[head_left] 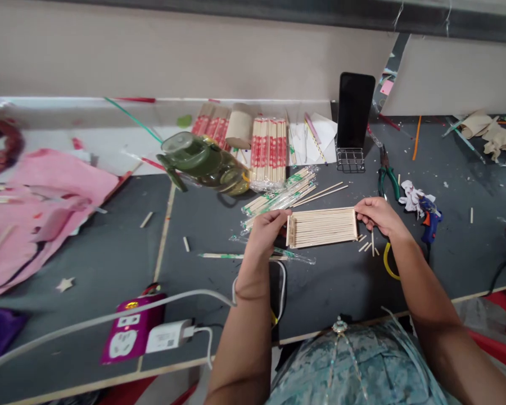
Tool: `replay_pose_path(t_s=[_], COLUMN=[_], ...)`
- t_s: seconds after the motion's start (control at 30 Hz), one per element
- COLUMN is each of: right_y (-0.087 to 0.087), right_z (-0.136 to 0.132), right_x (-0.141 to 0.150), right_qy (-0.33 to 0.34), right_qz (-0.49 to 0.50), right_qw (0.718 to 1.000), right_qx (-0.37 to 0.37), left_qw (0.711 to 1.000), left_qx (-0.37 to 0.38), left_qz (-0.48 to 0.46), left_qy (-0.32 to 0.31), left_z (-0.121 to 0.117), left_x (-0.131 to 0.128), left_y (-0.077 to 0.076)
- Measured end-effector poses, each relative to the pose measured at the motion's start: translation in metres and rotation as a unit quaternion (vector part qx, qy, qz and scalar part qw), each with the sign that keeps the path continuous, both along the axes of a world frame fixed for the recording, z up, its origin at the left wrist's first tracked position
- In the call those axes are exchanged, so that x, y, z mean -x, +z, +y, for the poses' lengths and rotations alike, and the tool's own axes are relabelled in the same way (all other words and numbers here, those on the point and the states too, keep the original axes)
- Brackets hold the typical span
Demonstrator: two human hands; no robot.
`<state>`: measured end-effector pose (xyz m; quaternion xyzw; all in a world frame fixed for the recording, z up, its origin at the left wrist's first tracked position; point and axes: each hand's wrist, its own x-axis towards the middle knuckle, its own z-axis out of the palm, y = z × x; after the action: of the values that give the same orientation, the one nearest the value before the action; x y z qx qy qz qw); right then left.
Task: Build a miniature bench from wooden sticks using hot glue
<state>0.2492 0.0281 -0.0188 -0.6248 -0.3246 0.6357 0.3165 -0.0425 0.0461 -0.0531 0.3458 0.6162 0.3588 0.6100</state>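
A small flat panel of wooden sticks (322, 226), laid side by side with a crosspiece at each end, is held up over the dark tabletop. My left hand (266, 229) pinches its left end, and my right hand (376, 215) grips the upper right corner between thumb and fingers. Short cut stick pieces (366, 245) lie below my right hand. Beyond the panel are loose sticks (320, 194) and chopsticks in clear and green wrappers (280, 191). One wrapped pair of chopsticks (244, 256) lies by my left wrist.
A green bottle (206, 163) lies behind the wrappers, near bundled chopsticks (269, 149). A phone (355, 109) stands in a wire holder. Green-handled pliers (388, 174) and a blue glue gun (430, 222) lie right. A white cable (109, 315) crosses near a purple power socket (132, 329).
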Motion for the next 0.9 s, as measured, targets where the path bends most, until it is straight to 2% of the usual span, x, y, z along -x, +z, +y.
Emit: replay_pose_path(t_s=[0.2,0.9], right_y=[-0.002,-0.010], right_z=[-0.002,-0.001], right_x=[0.000,-0.003], right_qy=[0.003,0.000], right_qz=[0.002,0.015], right_qw=[1.000,1.000], right_qx=[-0.011,-0.015], left_qw=[1.000,0.999], left_qx=[-0.004,-0.028], left_qz=[0.016,0.034], left_qy=[0.011,-0.007], left_z=[0.000,-0.001], left_x=[0.001,-0.002], left_y=[0.000,-0.001])
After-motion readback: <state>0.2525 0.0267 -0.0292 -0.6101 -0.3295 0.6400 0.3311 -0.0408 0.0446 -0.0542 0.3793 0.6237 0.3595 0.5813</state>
